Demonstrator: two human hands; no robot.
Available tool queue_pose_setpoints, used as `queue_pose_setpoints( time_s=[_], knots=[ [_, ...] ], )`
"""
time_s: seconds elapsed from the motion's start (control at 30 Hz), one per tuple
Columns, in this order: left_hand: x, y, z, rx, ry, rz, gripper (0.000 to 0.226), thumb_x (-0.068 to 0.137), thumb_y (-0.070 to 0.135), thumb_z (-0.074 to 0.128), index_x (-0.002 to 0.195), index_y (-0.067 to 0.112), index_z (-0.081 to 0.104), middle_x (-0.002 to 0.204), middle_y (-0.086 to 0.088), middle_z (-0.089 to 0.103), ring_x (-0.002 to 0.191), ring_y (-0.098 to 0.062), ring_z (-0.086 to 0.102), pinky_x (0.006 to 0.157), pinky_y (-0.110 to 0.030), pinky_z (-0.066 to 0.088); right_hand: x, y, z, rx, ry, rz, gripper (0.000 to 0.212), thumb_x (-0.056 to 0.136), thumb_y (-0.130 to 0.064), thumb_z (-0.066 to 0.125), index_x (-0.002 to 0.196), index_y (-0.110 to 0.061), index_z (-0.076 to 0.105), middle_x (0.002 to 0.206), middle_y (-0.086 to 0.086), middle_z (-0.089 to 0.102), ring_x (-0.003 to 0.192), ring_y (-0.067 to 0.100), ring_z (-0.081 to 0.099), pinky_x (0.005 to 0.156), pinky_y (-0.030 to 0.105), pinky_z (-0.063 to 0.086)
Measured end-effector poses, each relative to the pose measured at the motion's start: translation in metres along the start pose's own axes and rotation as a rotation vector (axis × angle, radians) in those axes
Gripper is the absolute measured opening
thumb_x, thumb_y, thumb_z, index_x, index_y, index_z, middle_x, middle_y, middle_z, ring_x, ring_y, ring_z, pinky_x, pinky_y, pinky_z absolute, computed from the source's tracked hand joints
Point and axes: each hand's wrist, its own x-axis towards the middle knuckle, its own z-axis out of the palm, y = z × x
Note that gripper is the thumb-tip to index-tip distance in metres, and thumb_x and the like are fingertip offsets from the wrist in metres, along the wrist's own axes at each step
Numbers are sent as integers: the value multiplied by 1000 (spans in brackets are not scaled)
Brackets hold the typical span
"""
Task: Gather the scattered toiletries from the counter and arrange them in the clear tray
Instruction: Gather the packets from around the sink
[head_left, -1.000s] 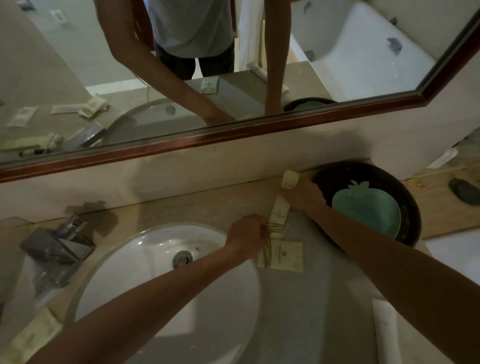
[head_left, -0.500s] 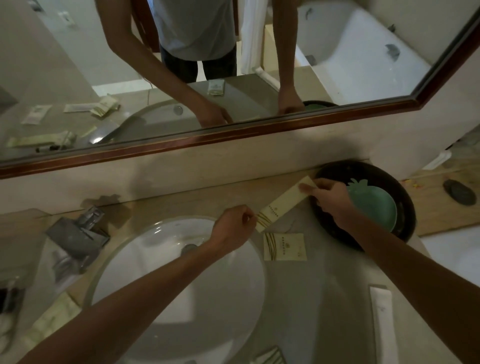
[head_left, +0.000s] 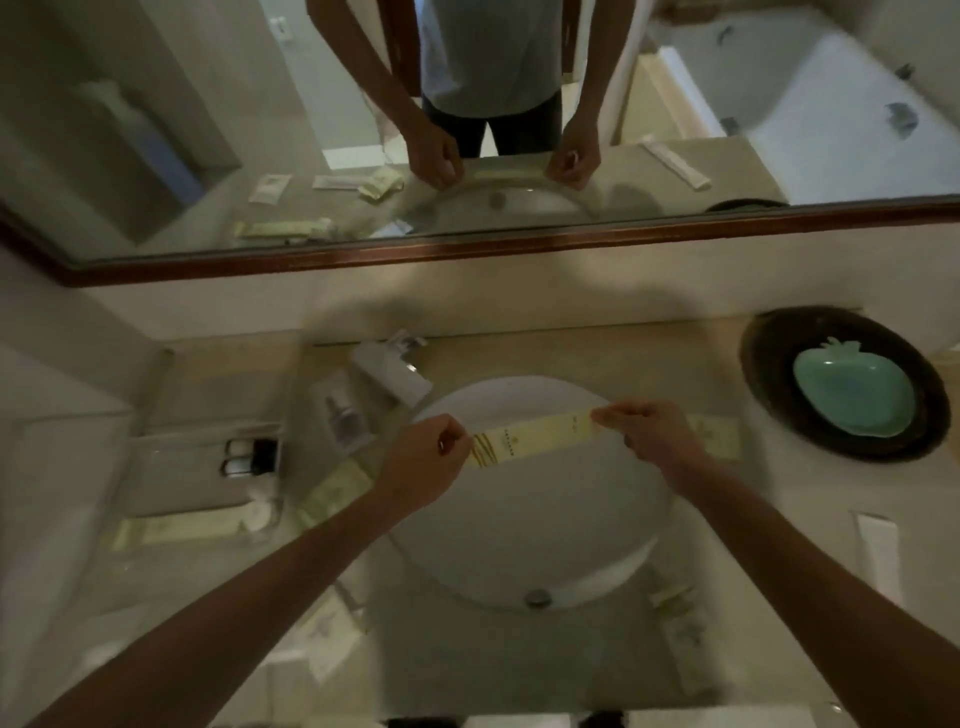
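Cream paper packet (head_left: 535, 439) stretched above the sink (head_left: 540, 519), left hand (head_left: 426, 460) and right hand (head_left: 654, 434) each grip pinching an end

1. The long packet (head_left: 540, 439) is pale yellow, with thin gold stripes and a small gold logo at its left end.
2. The sink (head_left: 535, 519) is white, with a grey metal drain (head_left: 538, 597).
3. The bench (head_left: 597, 353) is beige, like light stone.
4. The round bowl (head_left: 769, 364) is black, and the dish (head_left: 852, 395) inside it is mint green, shaped like a fruit.
5. The mirror frame (head_left: 467, 249) is dark red-brown wood.
6. The tap (head_left: 392, 366) is silver.
7. The two small bottles (head_left: 249, 457) in the tray (head_left: 171, 467) are white with black caps; the tray is clear.
8. The tube (head_left: 878, 556) at the right is white.
9. In the mirror, the shirt (head_left: 488, 57) is light grey-blue.
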Motion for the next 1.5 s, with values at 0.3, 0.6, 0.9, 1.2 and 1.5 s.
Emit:
queue_pose_setpoints(
  time_s=[0.3,0.6,0.9,1.2,1.5],
  knots=[
    [-81,-181,-167,205,-35,-97,14,90,30,62,89,19,69,77,7,61,71,-11,56,64,-26,42,-83,-35,242,-21,-134,-42,16,84,-27,76,90,-13,78,75,4,69,60,12,54,54,24,43],
    [-97,-291,-243,190,25,-324,12,88,31,63,90,23,71,87,4,69,81,-17,67,73,-36,57,-97,-71,394,-279,-131,-144,23,87,-35,69,93,-15,78,78,-1,73,70,12,70,65,33,61],
    [-79,-356,-255,411,162,-464,16,87,30,62,96,24,73,98,-1,70,88,-23,67,71,-32,54,-76,-80,488,-597,-93,-267,32,83,-34,60,67,-9,73,61,3,69,53,16,66,55,34,59],
    [-77,-376,-231,531,146,-415,18,89,32,61,93,20,74,89,-5,71,81,-25,69,66,-32,54,-68,-67,507,-776,-48,-353,22,89,-35,65,76,-19,74,69,-5,69,59,7,63,61,32,60],
    [-88,-378,-228,557,178,-340,24,88,36,57,98,15,62,89,-5,68,79,-28,67,66,-34,52,-82,-66,503,-805,-2,-532,17,85,-38,72,77,-24,68,77,-10,60,69,7,59,62,26,50]
  ],
)
